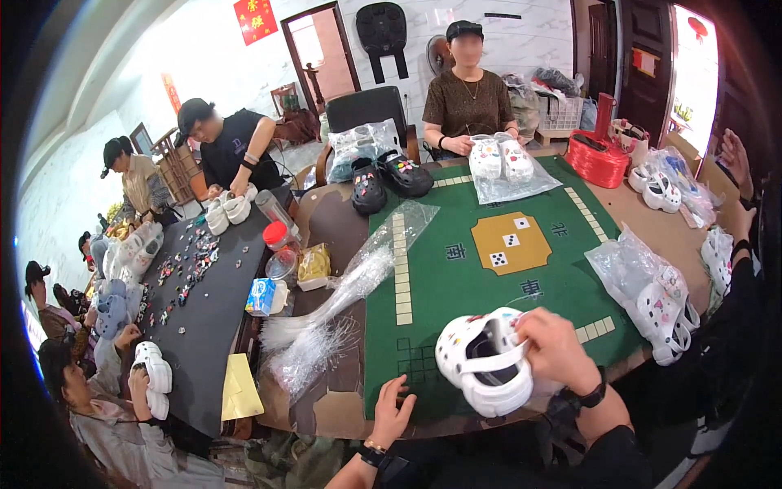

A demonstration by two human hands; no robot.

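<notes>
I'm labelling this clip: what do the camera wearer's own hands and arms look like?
The left hand, ungloved, has a thin gold-coloured bracelet and a black wristband at its wrist. The right hand, also ungloved, has a dark wristband, with a black sleeve further up.

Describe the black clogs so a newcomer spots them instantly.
Find the big green mat on the table. At its far left corner, in front of the black office chair, sits a pair of black clogs with colourful charms. Black sets them apart from nearby white footwear, like that in the wearer's right hand.
</notes>
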